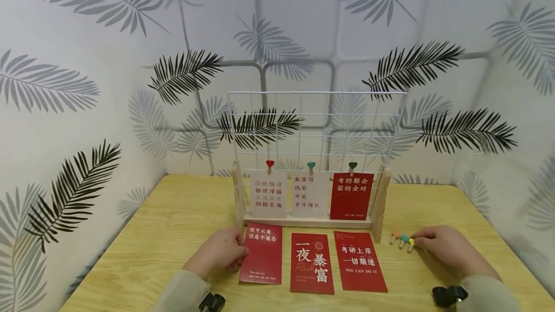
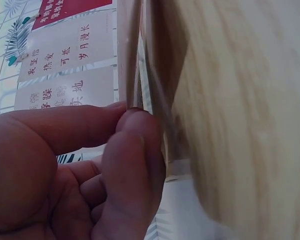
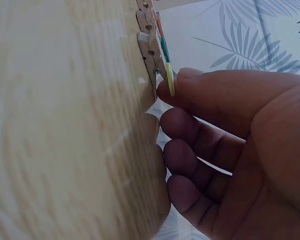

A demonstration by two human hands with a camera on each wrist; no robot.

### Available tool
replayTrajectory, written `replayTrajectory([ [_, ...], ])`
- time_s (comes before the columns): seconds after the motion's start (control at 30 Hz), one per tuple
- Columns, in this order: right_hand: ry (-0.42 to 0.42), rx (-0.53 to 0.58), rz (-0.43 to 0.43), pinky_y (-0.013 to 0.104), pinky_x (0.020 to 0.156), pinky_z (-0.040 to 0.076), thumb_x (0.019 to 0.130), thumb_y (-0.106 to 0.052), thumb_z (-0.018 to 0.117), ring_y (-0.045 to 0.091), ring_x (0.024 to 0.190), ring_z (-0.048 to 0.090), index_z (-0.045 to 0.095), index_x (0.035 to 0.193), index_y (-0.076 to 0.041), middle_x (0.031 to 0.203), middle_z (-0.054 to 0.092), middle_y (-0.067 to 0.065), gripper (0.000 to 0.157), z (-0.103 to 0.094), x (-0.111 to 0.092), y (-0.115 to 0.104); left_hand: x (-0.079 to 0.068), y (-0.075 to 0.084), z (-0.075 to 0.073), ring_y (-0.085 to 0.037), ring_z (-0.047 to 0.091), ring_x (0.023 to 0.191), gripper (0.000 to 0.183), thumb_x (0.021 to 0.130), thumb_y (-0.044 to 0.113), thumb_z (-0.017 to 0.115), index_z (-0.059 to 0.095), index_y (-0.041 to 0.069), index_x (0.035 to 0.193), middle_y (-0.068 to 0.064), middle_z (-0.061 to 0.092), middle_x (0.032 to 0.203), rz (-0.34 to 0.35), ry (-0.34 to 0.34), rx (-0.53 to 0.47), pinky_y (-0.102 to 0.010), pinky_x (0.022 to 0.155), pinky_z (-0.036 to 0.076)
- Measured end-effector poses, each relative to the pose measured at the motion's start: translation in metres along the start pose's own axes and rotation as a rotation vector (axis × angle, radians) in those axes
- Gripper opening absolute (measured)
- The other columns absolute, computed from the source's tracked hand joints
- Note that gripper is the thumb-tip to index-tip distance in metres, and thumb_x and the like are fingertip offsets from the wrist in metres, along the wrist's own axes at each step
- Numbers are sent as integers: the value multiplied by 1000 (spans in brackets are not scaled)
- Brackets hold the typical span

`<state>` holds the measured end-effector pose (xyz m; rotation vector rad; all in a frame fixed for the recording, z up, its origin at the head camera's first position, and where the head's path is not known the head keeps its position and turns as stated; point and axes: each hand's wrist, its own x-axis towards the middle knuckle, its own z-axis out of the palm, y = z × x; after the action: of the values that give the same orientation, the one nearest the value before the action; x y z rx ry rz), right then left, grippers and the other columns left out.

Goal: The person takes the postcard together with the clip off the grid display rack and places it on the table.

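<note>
A dark red card [image 1: 261, 259] with white writing lies at the left of a row of three. My left hand [image 1: 225, 250] pinches its left edge between thumb and forefinger, and the card is seen nearly edge-on in the left wrist view. On the right, my right hand [image 1: 446, 249] has thumb and forefinger on a small wooden clothespin with a yellow top [image 1: 411, 242], its other fingers curled by the tabletop [image 3: 90, 150]. Beside that lie a teal-topped clothespin [image 1: 403, 240] and an orange-topped one [image 1: 394, 237].
A white wire grid rack [image 1: 318, 114] on a wooden stand [image 1: 379, 211] holds two pale cards [image 1: 268, 195] and a red card [image 1: 352, 201] by heart-topped clothespins. Before it lie two more red cards, a middle one [image 1: 311, 264] and a right one [image 1: 360, 261].
</note>
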<state>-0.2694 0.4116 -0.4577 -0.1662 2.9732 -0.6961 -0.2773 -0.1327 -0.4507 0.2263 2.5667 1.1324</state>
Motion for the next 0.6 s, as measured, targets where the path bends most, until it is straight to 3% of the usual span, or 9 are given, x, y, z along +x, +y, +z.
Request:
replayTrajectory([
  [0.6, 16, 60, 38, 62, 92, 47, 102, -41, 59, 49, 118, 57, 69, 127, -2, 126, 65, 23, 47, -5, 0, -8, -2, 4, -1, -20, 59, 55, 19, 95, 19, 71, 58, 8, 84, -8, 63, 66, -13, 41, 65, -33, 52, 50],
])
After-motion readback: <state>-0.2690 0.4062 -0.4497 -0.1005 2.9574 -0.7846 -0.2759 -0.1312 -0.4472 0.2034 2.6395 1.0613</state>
